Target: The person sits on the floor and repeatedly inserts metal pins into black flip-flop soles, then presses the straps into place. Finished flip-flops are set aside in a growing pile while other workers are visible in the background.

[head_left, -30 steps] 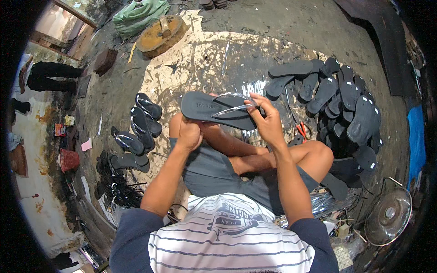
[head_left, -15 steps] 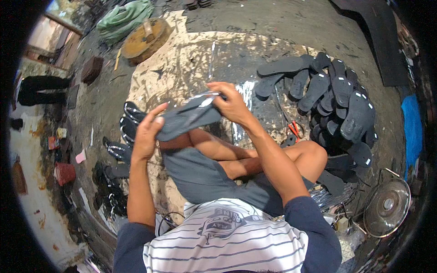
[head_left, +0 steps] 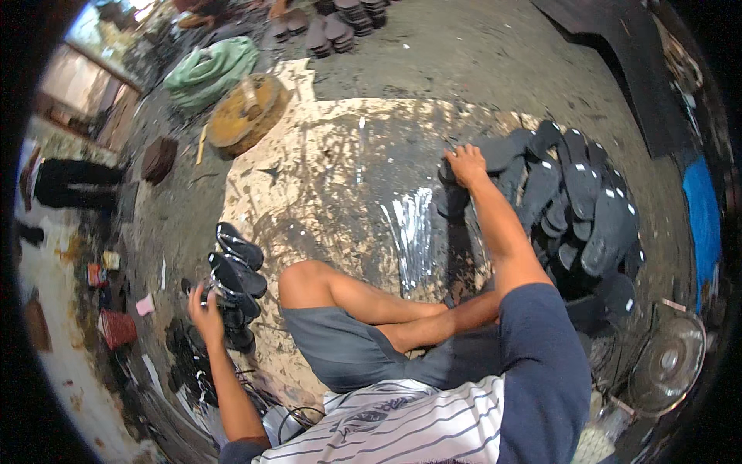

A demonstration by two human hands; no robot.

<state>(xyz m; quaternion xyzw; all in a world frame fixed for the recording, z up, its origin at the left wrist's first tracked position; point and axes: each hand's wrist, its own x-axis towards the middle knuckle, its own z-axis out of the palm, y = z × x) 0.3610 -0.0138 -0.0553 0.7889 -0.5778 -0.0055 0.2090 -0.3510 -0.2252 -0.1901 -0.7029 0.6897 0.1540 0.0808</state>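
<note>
Short row of black flip-flops (head_left: 238, 276) over on the left, shiny straps on, kinda overlapping each other. Right side's a big messy heap of black soles (head_left: 607, 232), loads with little white tags near one end. One long sole (head_left: 502, 151) sits at its upper-left edge, partly hidden.

Pretty much the only lettering I could spot was on the striped white shirt (head_left: 440, 421): a dark chest print (head_left: 376, 414) with a few block capitals, bunched up and only partly legible. The dark soles (head_left: 607, 232) over on the right had little white tags (head_left: 546, 165), way too tiny to read.
</note>
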